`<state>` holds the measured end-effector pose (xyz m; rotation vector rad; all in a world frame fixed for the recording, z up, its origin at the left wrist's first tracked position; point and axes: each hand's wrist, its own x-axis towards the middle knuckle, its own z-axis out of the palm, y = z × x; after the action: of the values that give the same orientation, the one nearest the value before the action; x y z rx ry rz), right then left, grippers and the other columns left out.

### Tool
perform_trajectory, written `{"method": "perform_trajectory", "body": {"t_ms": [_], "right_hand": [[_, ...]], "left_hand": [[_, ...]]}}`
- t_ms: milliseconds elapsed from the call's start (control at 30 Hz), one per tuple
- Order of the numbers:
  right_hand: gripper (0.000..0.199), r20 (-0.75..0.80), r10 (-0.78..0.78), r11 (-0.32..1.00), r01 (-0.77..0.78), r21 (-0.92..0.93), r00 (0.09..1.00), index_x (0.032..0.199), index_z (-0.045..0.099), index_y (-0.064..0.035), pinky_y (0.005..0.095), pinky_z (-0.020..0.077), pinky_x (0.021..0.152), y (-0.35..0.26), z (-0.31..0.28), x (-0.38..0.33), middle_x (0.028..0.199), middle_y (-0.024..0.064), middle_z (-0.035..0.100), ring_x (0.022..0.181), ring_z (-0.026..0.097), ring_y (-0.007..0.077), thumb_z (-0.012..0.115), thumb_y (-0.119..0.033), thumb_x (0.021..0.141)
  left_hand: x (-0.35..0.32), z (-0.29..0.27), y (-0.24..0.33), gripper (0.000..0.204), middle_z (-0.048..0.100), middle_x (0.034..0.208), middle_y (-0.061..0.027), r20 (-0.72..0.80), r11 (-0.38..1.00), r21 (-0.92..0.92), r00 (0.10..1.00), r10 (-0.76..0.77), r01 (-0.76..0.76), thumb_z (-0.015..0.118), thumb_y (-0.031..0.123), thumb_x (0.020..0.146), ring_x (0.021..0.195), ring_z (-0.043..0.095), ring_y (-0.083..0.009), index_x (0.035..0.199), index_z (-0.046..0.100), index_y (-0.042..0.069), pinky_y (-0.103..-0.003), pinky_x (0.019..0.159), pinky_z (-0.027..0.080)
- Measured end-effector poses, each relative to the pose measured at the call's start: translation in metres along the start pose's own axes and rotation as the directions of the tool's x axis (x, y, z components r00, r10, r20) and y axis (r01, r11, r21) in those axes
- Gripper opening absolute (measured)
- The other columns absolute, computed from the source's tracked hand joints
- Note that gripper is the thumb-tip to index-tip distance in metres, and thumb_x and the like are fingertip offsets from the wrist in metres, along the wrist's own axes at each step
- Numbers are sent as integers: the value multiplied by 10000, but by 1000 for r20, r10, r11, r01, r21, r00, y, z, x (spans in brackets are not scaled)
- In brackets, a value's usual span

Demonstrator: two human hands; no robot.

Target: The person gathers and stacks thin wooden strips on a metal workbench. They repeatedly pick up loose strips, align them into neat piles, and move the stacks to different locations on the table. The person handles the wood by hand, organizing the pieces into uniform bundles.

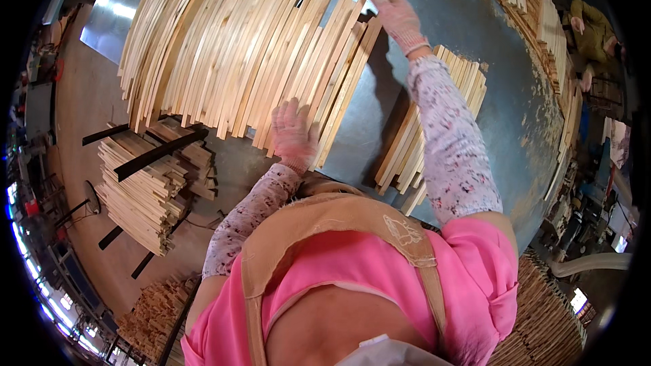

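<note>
Left hand (pixel 293 134): gloved, fingers spread flat on the near ends of the fanned wooden slats (pixel 237 61) lying across the metal counter (pixel 434 0). A smaller slat bundle (pixel 434 122) lies just right, under the right forearm. Right hand (pixel 397 17): gloved, fingers pressed on the far ends of the rightmost slats; grip not discernible. Step judged: squaring the row. Next move calls for even pressure at both ends

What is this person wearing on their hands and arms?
Both the left hand and right hand wear pinkish knit gloves with ribbed cuffs. Each forearm has a pale sleeve cover speckled with small dark and pink flecks, meeting a bright pink top.
</note>
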<state>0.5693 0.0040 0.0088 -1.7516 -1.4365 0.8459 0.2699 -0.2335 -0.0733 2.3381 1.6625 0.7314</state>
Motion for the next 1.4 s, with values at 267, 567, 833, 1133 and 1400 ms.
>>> {"method": "perform_trajectory", "body": {"t_ms": [267, 567, 833, 1133, 1400], "right_hand": [[340, 292, -306, 512, 415, -752, 906, 1023, 807, -167, 511, 460, 988, 38, 7, -23, 1109, 75, 731, 1188, 611, 296, 607, -429, 942], [353, 359, -251, 539, 438, -720, 899, 1037, 837, -166, 456, 492, 992, 33, 3, -16, 1089, 68, 729, 1171, 618, 282, 669, -454, 920], [389, 67, -167, 950, 142, 279, 984, 1260, 741, -39, 360, 507, 1085, -83, -7, -91, 1350, 107, 713, 1218, 653, 212, 662, -367, 1067], [447, 173, -252, 807, 305, -506, 952, 1239, 792, -123, 432, 511, 1075, -10, 43, -2, 1347, 128, 733, 1285, 639, 339, 607, -471, 1028], [498, 414, -183, 442, 451, -775, 892, 1254, 801, -187, 567, 378, 1149, -29, 98, -23, 1541, 131, 598, 1444, 474, 340, 633, -558, 966]], "left_hand": [[34, -73, -42, 358, 694, 1294, -220, 114, 905, -272, 945, -306, 326, 654, 192, 1071, 1148, 686, -358, 1390, 634, 32, -451, 936, 574], [147, -186, -249, 663, 573, 1533, -133, 197, 586, 543, 587, -785, 601, 620, 431, 1049, 1481, 469, -317, 1598, 485, 85, -450, 1283, 295], [82, -89, -51, 892, 460, 1669, -195, 505, 743, -542, 859, -86, 393, 818, 146, 934, 1532, 451, -309, 1671, 331, 18, -415, 1251, 393], [184, -104, -74, 553, 632, 1055, -78, 520, 613, -489, 772, -366, 620, 739, 243, 1022, 939, 632, -178, 1477, 507, 32, -359, 751, 595], [149, -162, -300, 597, 477, 1606, -171, 153, 806, 582, 960, -234, 104, 739, 371, 959, 1496, 446, -342, 1462, 589, 84, -457, 1249, 342]]}}
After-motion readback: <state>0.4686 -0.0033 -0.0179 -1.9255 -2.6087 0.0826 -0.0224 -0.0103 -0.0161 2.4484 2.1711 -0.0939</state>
